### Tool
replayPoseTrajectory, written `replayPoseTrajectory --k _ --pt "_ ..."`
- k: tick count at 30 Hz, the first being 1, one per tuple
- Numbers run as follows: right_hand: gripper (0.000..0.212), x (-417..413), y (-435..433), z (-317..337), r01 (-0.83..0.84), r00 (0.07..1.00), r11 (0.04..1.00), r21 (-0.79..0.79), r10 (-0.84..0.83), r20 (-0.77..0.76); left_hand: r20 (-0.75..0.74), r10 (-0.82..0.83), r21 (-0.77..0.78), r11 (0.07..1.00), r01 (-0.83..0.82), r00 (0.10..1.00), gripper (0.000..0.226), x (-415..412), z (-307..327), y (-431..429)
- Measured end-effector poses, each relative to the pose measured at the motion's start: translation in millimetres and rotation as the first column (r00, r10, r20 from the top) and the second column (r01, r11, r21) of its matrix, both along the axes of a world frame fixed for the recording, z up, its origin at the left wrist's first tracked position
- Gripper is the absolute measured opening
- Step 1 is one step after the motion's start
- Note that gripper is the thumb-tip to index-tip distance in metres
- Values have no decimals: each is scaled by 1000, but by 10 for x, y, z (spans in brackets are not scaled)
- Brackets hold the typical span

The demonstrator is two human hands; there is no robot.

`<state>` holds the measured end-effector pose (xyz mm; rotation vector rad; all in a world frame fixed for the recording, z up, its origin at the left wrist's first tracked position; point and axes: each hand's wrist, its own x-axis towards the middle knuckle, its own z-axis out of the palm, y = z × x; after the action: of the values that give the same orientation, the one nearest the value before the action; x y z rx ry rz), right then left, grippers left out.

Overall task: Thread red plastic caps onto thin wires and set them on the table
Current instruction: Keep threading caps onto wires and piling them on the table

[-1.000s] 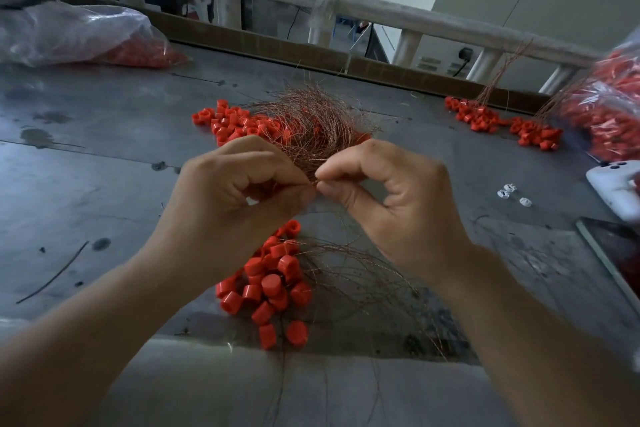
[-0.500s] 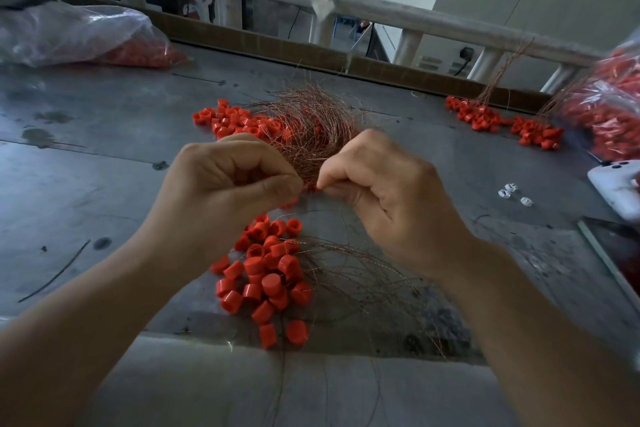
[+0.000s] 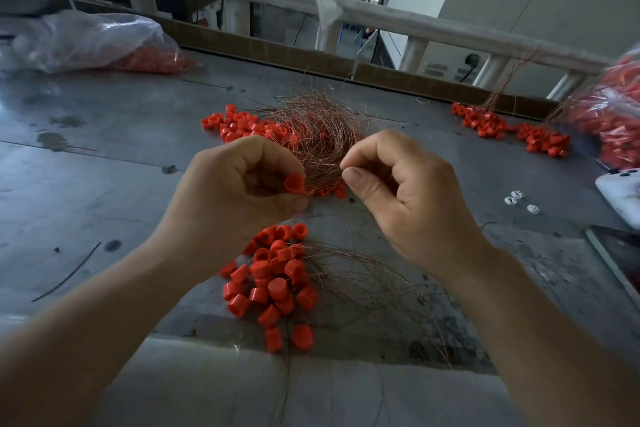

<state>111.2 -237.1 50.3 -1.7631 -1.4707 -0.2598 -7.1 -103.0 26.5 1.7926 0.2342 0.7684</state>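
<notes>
My left hand (image 3: 239,194) holds a red cap (image 3: 295,183) between thumb and fingertips, above the grey table (image 3: 104,163). A short way to its right, my right hand (image 3: 398,194) pinches a thin copper wire (image 3: 341,168) between thumb and forefinger. Behind both hands lies a tangled bundle of copper wires (image 3: 318,135) with loose red caps (image 3: 242,123) along its left side. Below my hands sits a heap of red caps (image 3: 273,281), with thin wires (image 3: 363,274) trailing from it to the right.
A clear bag with red caps (image 3: 104,42) lies at the back left, another bag of caps (image 3: 613,114) at the right edge. More capped wires (image 3: 502,125) sit back right. Small white pieces (image 3: 519,201), a white device (image 3: 620,194) and a dark slab (image 3: 620,253) lie right.
My hands have drawn apart: they were touching fingertip to fingertip, and now a gap shows between them with the red cap visible in my left fingers.
</notes>
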Motion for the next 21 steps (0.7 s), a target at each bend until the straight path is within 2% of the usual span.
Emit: replayPoseTrajectory --k 6,15,21 --pt "6 -5 -4 11 15 1000 999 -28 -15 7 -14 16 67 998 -15 1000 22 -6 5 -9" --pt "6 -26 -11 11 -40 999 996 -75 39 -9 -11 -43 -8 999 43 999 26 -2 23 -36" --pt "5 -40 -2 -6 -110 994 984 -143 111 0 45 -235 -161 957 239 971 32 -31 64 -79"
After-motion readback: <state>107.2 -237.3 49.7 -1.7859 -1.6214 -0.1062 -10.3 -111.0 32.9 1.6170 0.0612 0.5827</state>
